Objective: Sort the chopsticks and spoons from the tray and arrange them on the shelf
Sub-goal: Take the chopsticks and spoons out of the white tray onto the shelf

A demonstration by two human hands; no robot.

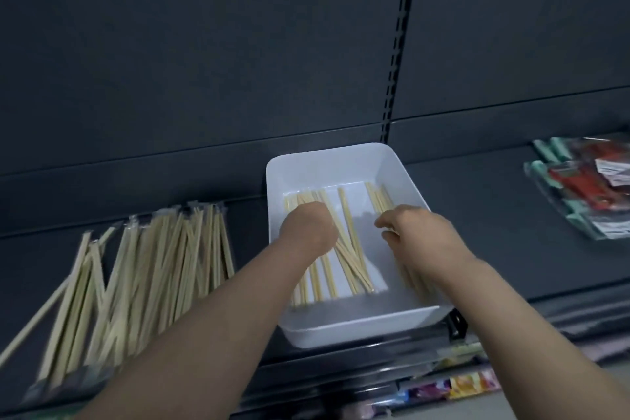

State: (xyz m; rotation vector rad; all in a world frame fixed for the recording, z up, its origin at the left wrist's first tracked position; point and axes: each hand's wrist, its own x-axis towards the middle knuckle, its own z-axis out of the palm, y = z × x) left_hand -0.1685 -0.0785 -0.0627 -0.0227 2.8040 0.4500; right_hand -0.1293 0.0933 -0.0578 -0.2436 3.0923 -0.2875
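Left hand (308,228) in tray (341,331): grip hidden, cannot be told. Right hand (421,233) is curled on chopsticks (351,235). Sticks should be bunched parallel and lifted level.

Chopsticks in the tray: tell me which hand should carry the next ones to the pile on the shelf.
Left, probably. The left hand rests among the chopsticks at the left of the tray, nearest the shelf pile. The right hand is at the tray's right wall and would have to cross over.
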